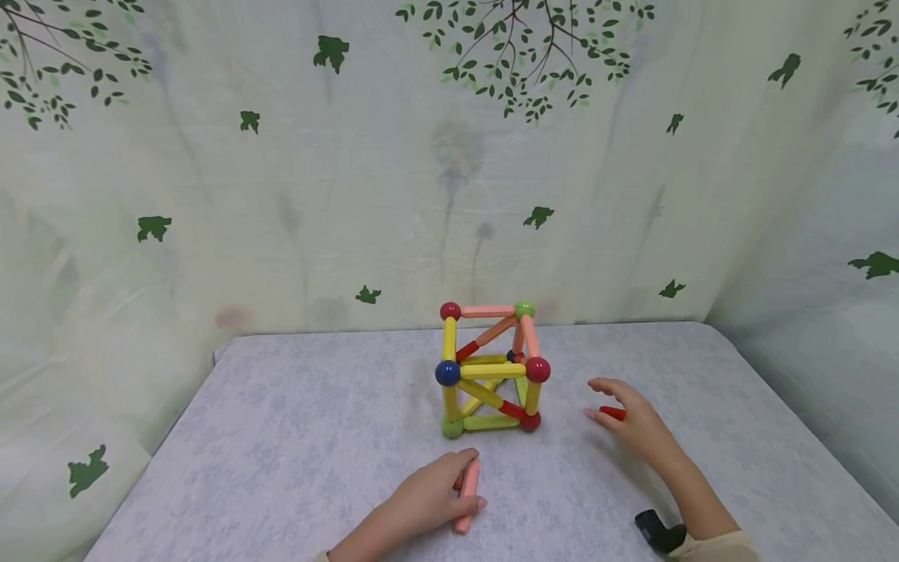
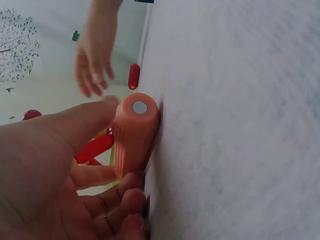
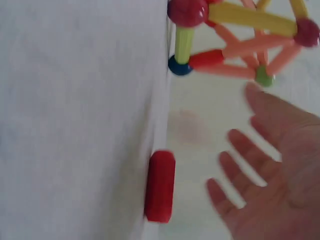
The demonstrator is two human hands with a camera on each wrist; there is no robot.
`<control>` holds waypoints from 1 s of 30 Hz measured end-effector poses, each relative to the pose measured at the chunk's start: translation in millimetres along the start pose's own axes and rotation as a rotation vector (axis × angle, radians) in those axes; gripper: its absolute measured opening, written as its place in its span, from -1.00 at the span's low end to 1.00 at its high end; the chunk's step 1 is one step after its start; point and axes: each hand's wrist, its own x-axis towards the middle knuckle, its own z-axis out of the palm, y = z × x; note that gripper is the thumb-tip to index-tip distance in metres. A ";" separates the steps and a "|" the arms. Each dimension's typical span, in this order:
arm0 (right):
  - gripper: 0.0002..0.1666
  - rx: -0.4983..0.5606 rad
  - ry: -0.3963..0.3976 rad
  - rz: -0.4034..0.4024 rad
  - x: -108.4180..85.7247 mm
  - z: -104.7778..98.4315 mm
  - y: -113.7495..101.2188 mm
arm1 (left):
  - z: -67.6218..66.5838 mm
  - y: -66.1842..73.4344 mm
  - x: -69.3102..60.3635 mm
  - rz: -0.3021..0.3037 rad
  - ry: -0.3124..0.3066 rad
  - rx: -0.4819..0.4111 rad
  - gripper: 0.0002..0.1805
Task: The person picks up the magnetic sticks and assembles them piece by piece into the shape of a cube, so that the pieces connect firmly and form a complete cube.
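My left hand [image 1: 428, 492] holds a pink magnetic rod [image 1: 469, 488] between thumb and fingers, low at the table in front of the frame. In the left wrist view the rod [image 2: 135, 132] shows a round metal disc in its near end. A short red magnetic rod [image 1: 613, 413] lies on the table, partly hidden by my right hand [image 1: 635, 421]. The right wrist view shows that red rod [image 3: 160, 186] apart from the spread, blurred fingers. Between and beyond both hands stands a box-shaped frame of yellow, pink, red and green rods [image 1: 493, 371] joined by coloured balls.
A grey cloth covers the table [image 1: 316, 414]. Behind it hangs a pale curtain [image 1: 365, 195] with leaf prints, and another side of it runs along the right. A black device [image 1: 660, 532] sits at my right wrist.
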 end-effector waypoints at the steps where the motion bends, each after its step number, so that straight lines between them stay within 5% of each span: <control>1: -0.41 -0.009 -0.029 0.022 0.1 -1.6 5.7 | 1.0 -0.1 -0.3 0.001 -0.015 0.006 -0.29; 11: -0.69 -0.147 -0.182 0.138 1.9 -5.4 24.9 | -2.2 -2.6 -5.5 0.016 0.019 -0.094 -0.59; 15: -0.65 -0.114 -0.097 0.108 4.4 -7.9 13.3 | -7.8 0.3 -4.8 0.014 0.022 -0.145 -0.60; 21: -0.63 0.044 0.123 -0.054 11.9 -15.1 -29.7 | -18.1 3.9 -6.6 0.033 0.059 -0.201 -0.59; 30: -0.60 0.248 0.249 -0.285 32.6 -26.5 -97.9 | -27.6 10.6 -9.8 0.172 0.122 -0.257 -0.57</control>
